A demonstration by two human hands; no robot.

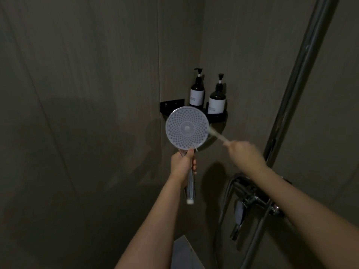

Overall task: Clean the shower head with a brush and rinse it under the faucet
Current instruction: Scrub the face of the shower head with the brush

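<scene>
In the shower corner, the left hand [183, 162] grips the light, stiff, probably slippery shower head [187, 130] by its handle while the right hand [241, 152] clasps the brush [217, 135].

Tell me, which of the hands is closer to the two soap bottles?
Right. The right hand, holding the brush, sits just below-right of the bottles. The left hand grips the shower head handle lower down.

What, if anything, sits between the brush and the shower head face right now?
Nothing visible. The brush, held by the right hand, already meets the right rim of the shower head, which the left hand holds by its handle.
</scene>
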